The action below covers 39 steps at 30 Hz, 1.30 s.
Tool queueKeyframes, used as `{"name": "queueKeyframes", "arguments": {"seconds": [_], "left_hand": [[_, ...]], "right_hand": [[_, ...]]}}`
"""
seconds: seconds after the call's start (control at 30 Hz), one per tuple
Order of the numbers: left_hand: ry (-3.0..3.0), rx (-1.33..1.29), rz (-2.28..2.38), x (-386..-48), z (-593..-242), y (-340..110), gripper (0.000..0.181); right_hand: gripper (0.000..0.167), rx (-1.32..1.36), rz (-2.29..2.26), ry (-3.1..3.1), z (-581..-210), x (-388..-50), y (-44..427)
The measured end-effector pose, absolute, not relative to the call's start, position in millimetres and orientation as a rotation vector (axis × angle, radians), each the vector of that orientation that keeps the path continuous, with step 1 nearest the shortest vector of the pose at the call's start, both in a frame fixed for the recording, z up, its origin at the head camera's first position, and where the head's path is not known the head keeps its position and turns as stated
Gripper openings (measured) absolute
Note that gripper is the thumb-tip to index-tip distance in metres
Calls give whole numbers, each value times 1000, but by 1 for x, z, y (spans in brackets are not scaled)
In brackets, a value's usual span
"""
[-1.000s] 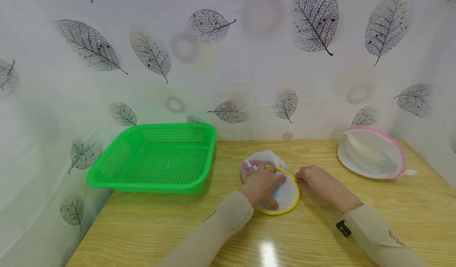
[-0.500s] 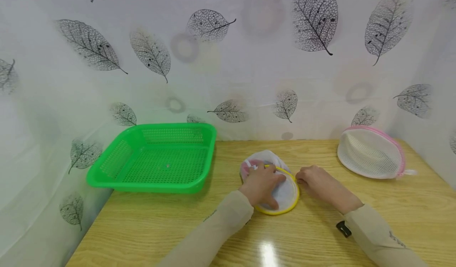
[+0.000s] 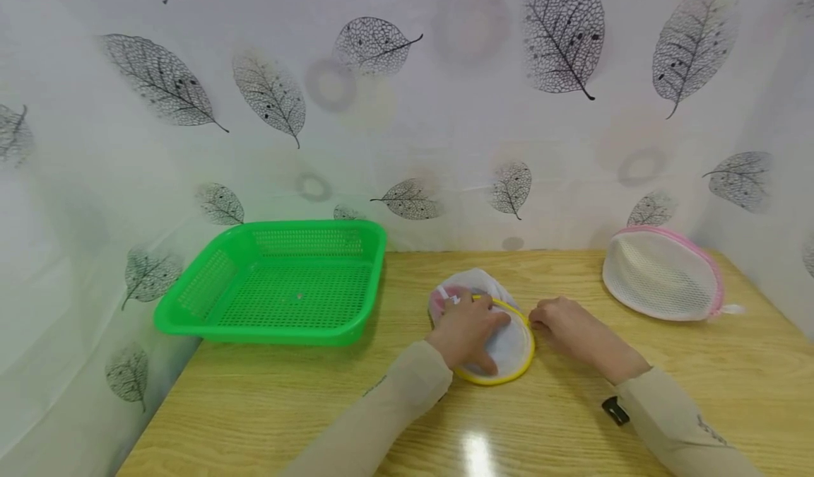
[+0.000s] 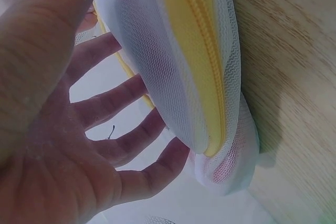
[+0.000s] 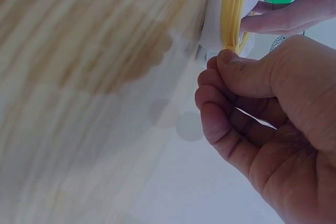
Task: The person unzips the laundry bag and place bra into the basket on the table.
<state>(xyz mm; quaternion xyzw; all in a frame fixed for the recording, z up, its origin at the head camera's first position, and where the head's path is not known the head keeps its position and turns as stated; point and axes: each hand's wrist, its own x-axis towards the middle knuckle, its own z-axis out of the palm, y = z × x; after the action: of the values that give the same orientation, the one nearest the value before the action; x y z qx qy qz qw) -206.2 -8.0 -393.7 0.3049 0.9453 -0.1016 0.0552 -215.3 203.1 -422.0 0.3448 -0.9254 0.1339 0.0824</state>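
Note:
A round white mesh laundry bag point(image 3: 509, 350) with a yellow zipper edge stands on the table in the middle of the head view. My left hand point(image 3: 467, 332) rests over it with fingers spread; in the left wrist view the fingertips touch the mesh beside the yellow zipper point(image 4: 202, 51). At the bag's right edge my right hand point(image 3: 562, 325) pinches with thumb and curled fingers at the zipper's end. What lies between those fingertips is hidden. Behind the bag sits another whitish mesh piece point(image 3: 477, 279) with pink showing through, partly covered by my left hand.
A green plastic basket point(image 3: 362, 332) with perforated walls stands at the left. Farther right lies a white mesh laundry bag point(image 3: 658, 279) with a pink zipper edge. A leaf-patterned curtain point(image 3: 445, 131) hangs behind the wooden table point(image 3: 286, 420).

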Motion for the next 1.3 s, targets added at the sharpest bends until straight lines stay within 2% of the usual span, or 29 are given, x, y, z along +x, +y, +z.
{"name": "queueKeyframes", "arguments": {"seconds": [0.37,0.73,1.3], "left_hand": [[2870,922,-307,-207,-395,-8,76],[2873,924,-343,-207,-394,-9,76],[2863,914,-294,-205,-393,-8,77]], "right_hand": [[31,1037,420,-2798,-421,-215,206],[25,1137,266,-2736,-417,-219,210],[26,1202,136,-2714,-418,-219,216]]}}
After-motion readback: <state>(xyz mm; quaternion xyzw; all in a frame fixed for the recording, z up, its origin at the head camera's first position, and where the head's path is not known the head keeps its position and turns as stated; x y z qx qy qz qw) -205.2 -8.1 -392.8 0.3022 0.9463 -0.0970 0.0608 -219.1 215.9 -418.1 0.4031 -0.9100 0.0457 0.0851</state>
